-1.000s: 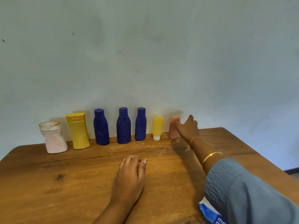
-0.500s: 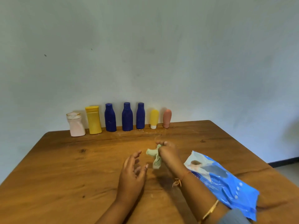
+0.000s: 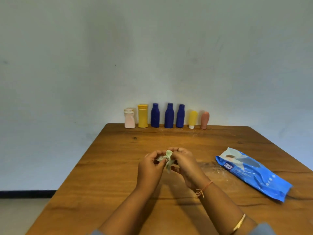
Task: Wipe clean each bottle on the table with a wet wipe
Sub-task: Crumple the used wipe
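Wooden table (image 3: 118,167): seven bottles (image 3: 169,118) line the wall at twelve o'clock, clear of my work. My left hand (image 3: 149,167) and right hand (image 3: 183,162) both pinch the crumpled wet wipe (image 3: 168,161) between them, fingers (image 3: 177,150) clenched on it, probably to spread it. The wipe pack (image 3: 250,173) lies handy at three o'clock.

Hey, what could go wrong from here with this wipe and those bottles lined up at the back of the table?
1. The bottles stand close together at the far edge of the table. The peach tube and small yellow tube balance on narrow caps, so reaching in could topple them.
2. The wet wipe, pinched between the left hand and right hand, is bunched up and looks discoloured, so it may smear rather than clean.
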Action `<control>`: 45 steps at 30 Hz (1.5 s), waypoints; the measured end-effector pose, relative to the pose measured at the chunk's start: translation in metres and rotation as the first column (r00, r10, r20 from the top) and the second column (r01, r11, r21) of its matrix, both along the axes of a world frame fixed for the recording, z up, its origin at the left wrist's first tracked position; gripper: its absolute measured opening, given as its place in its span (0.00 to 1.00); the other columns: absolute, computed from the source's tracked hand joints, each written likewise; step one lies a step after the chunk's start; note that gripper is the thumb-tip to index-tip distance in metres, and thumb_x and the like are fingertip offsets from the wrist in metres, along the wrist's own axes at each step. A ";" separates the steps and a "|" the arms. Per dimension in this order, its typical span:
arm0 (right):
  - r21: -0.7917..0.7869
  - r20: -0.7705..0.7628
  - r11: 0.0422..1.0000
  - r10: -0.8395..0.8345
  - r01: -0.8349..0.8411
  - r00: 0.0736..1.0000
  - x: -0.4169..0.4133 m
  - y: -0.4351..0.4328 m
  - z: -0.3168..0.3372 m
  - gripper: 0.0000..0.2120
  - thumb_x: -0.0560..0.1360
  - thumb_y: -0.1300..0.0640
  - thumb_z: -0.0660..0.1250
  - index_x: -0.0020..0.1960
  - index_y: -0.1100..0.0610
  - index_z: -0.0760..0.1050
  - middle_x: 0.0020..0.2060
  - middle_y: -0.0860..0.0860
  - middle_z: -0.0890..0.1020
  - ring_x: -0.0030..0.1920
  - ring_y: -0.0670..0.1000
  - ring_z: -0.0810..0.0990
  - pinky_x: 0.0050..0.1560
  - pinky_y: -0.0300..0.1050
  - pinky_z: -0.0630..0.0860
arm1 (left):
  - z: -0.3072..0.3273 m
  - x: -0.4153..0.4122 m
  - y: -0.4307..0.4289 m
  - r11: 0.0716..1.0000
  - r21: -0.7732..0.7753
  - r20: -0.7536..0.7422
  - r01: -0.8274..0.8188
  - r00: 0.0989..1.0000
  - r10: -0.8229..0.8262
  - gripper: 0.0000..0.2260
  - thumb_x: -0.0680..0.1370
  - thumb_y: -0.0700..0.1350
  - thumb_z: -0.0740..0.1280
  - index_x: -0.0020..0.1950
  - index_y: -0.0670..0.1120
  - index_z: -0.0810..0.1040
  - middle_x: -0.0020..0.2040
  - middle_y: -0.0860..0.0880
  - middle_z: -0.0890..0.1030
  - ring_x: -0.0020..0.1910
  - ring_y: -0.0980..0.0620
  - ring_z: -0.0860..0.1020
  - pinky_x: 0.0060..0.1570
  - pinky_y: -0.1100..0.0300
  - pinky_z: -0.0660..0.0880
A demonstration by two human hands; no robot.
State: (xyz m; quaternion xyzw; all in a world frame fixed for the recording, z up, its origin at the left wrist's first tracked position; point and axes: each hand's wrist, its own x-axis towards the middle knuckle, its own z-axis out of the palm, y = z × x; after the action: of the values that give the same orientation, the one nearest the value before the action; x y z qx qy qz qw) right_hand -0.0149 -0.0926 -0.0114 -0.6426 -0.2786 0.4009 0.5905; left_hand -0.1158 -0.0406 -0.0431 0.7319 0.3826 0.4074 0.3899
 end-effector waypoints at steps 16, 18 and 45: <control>-0.099 0.092 0.949 0.310 -0.301 0.946 -0.128 0.035 -0.002 0.06 0.76 0.60 0.58 0.52 0.58 0.70 0.39 0.54 0.78 0.33 0.48 0.74 0.33 0.41 0.70 | 0.005 -0.120 0.013 0.929 -0.212 0.174 -0.303 0.924 0.341 0.11 0.75 0.34 0.64 0.49 0.50 0.75 0.45 0.54 0.78 0.42 0.60 0.77 0.36 0.68 0.76; -0.087 0.126 0.947 0.319 -0.310 0.939 -0.142 0.042 -0.007 0.07 0.77 0.60 0.58 0.53 0.59 0.70 0.38 0.53 0.77 0.32 0.47 0.72 0.32 0.40 0.68 | 0.003 -0.131 0.020 0.910 -0.233 0.179 -0.344 0.904 0.388 0.10 0.74 0.34 0.65 0.50 0.49 0.73 0.46 0.51 0.78 0.42 0.60 0.77 0.34 0.70 0.74; -0.527 0.277 0.589 0.801 -0.613 0.531 -0.285 0.302 -0.069 0.11 0.75 0.58 0.60 0.35 0.60 0.69 0.33 0.57 0.73 0.38 0.56 0.73 0.41 0.52 0.71 | -0.141 -0.306 0.241 0.526 -0.601 -0.236 -0.602 0.762 0.604 0.04 0.71 0.37 0.70 0.38 0.45 0.78 0.41 0.42 0.82 0.41 0.45 0.81 0.47 0.53 0.80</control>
State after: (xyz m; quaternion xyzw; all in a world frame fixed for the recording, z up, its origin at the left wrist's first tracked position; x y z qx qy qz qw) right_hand -0.2996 0.2094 -0.0807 -0.6453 -0.5779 0.4767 0.1492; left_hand -0.4215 0.2009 -0.1840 0.3728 0.7264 0.3596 0.4517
